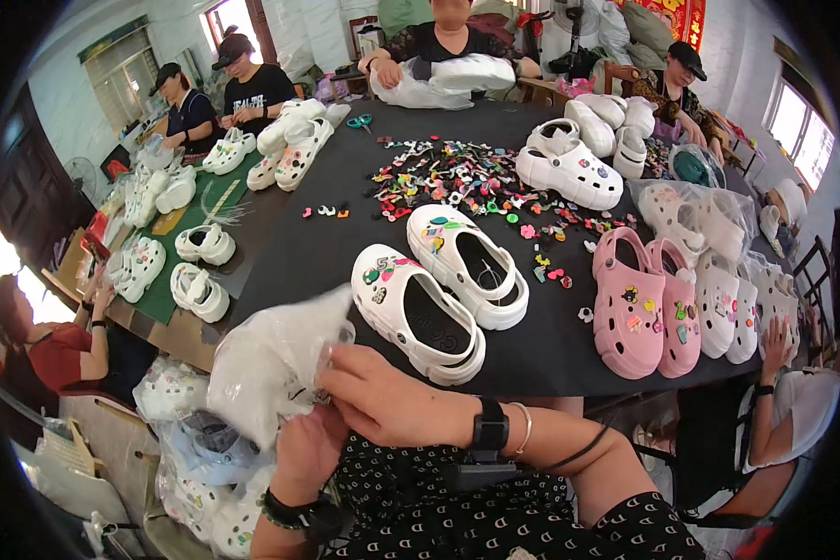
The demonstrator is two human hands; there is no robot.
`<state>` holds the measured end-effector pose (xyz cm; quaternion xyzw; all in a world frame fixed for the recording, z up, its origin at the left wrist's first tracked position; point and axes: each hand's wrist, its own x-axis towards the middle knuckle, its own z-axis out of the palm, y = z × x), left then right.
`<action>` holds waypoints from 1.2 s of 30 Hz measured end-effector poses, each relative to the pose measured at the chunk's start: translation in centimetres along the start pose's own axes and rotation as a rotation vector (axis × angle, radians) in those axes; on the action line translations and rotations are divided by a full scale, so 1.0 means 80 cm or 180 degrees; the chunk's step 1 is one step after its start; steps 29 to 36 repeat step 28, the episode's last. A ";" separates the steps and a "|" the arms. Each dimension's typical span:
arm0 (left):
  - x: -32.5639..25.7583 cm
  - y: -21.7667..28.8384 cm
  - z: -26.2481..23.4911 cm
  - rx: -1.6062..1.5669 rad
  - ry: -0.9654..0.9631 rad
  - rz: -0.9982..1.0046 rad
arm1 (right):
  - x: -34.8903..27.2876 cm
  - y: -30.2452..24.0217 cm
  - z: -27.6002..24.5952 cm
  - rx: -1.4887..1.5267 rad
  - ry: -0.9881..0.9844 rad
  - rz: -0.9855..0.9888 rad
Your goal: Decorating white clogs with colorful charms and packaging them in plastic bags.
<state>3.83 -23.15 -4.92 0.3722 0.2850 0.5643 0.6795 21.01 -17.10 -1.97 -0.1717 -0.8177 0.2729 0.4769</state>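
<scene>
My left hand (310, 450) and my right hand (383, 397) come together at the table's front edge, both closed on the gathered end of a whitish plastic bag (275, 359). The bag bulges out toward the left; what is inside, if anything, cannot be made out. Just beyond my right hand, a pair of white clogs stands on the dark table: the nearer white clog (415, 313) and the farther white clog (467, 266), each with coloured charms on its toe. Neither hand touches them.
Loose coloured charms (457, 182) lie heaped across the table (299, 271). Pink clogs (630, 313) and bagged white clogs (691, 224) line the right side. Another white clog (569, 168) stands farther back. Bagged shoes (196, 467) are piled at lower left. Several co-workers sit around.
</scene>
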 end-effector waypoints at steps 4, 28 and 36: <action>0.013 0.013 -0.006 -0.0326 0.0047 -0.0424 | -0.017 -0.003 -0.009 -0.0507 -0.0557 0.0015; 0.041 0.020 0.061 0.2270 -0.0708 0.0429 | -0.024 -0.061 -0.113 -0.1636 -0.1433 0.0681; 0.041 0.020 0.061 0.2270 -0.0708 0.0429 | -0.024 -0.061 -0.113 -0.1636 -0.1433 0.0681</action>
